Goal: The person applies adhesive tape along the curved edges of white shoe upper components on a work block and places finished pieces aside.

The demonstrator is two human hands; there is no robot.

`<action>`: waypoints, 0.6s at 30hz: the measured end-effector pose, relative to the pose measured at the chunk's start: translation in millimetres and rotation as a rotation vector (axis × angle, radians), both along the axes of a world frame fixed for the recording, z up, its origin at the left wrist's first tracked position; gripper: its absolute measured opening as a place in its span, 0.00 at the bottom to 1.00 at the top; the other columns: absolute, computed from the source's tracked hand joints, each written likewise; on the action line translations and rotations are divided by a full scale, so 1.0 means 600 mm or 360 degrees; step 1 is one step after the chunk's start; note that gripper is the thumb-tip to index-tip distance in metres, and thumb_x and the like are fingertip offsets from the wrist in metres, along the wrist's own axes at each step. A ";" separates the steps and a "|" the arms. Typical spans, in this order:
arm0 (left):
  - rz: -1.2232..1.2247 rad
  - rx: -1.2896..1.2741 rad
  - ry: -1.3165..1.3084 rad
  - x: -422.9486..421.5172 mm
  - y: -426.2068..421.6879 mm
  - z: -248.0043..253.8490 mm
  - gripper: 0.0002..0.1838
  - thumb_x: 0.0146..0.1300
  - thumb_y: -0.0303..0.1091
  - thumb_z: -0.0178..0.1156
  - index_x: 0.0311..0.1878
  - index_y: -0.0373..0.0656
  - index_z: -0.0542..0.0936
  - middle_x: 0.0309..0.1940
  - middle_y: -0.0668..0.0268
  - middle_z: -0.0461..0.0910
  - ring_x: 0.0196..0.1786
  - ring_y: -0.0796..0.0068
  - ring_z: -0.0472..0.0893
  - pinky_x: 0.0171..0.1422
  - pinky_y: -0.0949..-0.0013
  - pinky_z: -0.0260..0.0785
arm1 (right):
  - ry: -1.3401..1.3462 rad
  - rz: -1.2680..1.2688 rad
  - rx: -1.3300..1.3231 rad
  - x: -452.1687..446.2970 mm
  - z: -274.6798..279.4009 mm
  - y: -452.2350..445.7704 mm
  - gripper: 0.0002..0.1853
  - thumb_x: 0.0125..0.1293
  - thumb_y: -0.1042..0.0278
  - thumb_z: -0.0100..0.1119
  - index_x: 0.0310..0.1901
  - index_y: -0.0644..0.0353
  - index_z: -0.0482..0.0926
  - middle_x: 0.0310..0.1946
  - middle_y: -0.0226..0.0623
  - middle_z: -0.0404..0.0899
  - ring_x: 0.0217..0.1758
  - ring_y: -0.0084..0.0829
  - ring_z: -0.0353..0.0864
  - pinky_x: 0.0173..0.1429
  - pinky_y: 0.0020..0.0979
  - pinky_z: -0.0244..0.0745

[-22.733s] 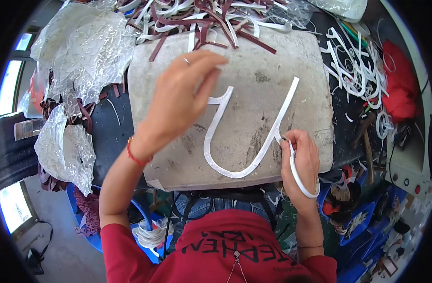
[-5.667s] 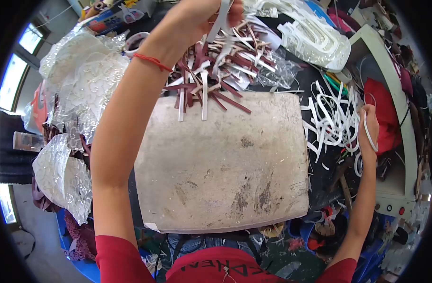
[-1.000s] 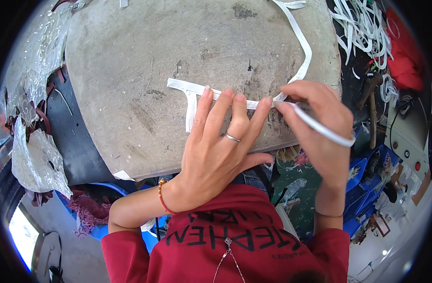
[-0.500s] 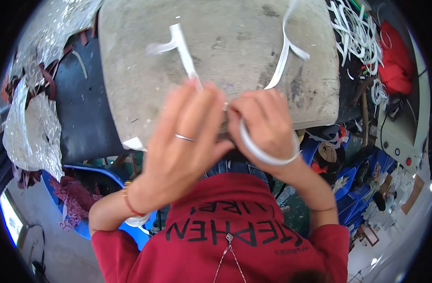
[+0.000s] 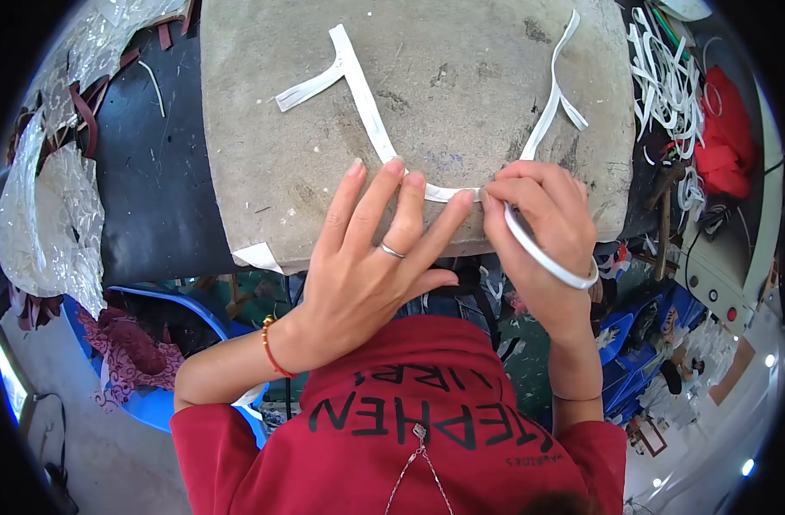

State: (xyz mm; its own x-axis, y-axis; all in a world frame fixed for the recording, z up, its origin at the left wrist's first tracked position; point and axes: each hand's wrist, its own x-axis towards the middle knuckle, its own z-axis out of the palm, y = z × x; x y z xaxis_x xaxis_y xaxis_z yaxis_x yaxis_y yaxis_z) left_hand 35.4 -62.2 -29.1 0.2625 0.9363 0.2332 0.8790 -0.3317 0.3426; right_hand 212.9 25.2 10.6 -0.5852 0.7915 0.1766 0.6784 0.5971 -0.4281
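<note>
A branched white strap (image 5: 365,105) curves across a worn grey board (image 5: 444,86), with a side strip forking off at each end. My left hand (image 5: 362,240) lies flat with fingers spread, its fingertips pressing the strap's curved middle. Close by on the right, my right hand (image 5: 547,227) pinches a narrow white strip (image 5: 545,266) at the curve. That strip loops back over the palm side to the wrist. The strap's right arm (image 5: 543,129) runs up from behind the right fingers, which hide where it joins the curve.
Tangled white strips (image 5: 667,81) and a red cloth (image 5: 725,129) lie to the right. Clear plastic sheeting (image 5: 54,215) hangs at the left over a black surface (image 5: 157,172). Below the board's edge sits a blue tub (image 5: 195,313) with patterned maroon fabric (image 5: 126,356).
My left hand has flattened and spread onto the strap, and its blur is gone. My right hand has shifted right and slightly down, with the narrow strip still in it.
</note>
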 end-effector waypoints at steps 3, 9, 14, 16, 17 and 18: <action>0.0048 -0.0009 0.0079 0.010 0.006 0.004 0.36 0.49 0.60 0.65 0.65 0.65 0.77 0.59 0.59 0.64 0.63 0.54 0.68 0.71 0.44 0.63 | 0.0153 -0.0117 -0.0288 0.016 0.004 0.012 0.09 0.54 0.73 0.69 0.38 0.59 0.82 0.37 0.38 0.82 0.39 0.38 0.82 0.47 0.33 0.72; 0.0090 0.0005 0.0202 0.025 0.009 0.008 0.35 0.51 0.61 0.63 0.65 0.67 0.76 0.57 0.58 0.64 0.62 0.53 0.67 0.71 0.42 0.62 | 0.0138 -0.0004 -0.0286 0.044 0.006 0.043 0.08 0.54 0.75 0.68 0.37 0.59 0.81 0.35 0.34 0.81 0.38 0.35 0.80 0.45 0.33 0.70; -0.0061 0.0044 0.0194 0.007 0.014 0.000 0.38 0.50 0.57 0.65 0.67 0.61 0.75 0.60 0.55 0.64 0.66 0.46 0.65 0.71 0.40 0.62 | -0.0168 0.0287 0.0171 0.032 0.007 0.049 0.07 0.53 0.76 0.65 0.33 0.57 0.78 0.34 0.32 0.76 0.38 0.36 0.77 0.45 0.35 0.67; 0.0010 -0.0003 0.0213 -0.029 0.010 0.028 0.40 0.48 0.53 0.68 0.66 0.52 0.74 0.63 0.53 0.63 0.69 0.44 0.63 0.71 0.40 0.62 | -0.0101 0.0355 0.0104 0.019 0.008 0.030 0.07 0.52 0.76 0.64 0.32 0.57 0.77 0.34 0.33 0.75 0.39 0.37 0.76 0.44 0.36 0.66; 0.0042 -0.0043 0.0221 -0.039 0.004 0.039 0.41 0.47 0.51 0.70 0.66 0.48 0.74 0.64 0.52 0.63 0.70 0.43 0.62 0.71 0.40 0.62 | -0.0066 0.0387 0.0053 0.006 0.003 0.014 0.07 0.51 0.76 0.64 0.32 0.57 0.76 0.33 0.33 0.75 0.39 0.38 0.75 0.44 0.36 0.66; 0.0057 0.0027 0.0068 -0.036 -0.008 0.037 0.42 0.44 0.47 0.73 0.64 0.38 0.74 0.66 0.51 0.63 0.71 0.44 0.63 0.71 0.43 0.63 | 0.0055 0.0340 0.0057 -0.018 -0.008 -0.005 0.08 0.50 0.76 0.64 0.31 0.58 0.75 0.33 0.35 0.74 0.38 0.38 0.75 0.43 0.36 0.67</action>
State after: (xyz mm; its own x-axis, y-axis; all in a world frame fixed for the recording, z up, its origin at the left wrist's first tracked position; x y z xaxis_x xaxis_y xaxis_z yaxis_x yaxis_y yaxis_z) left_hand 13.9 -67.2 -7.0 0.2392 0.9412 0.2385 0.9041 -0.3055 0.2989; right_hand 202.4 22.1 6.0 -0.7320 0.6432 0.2249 0.5203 0.7408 -0.4249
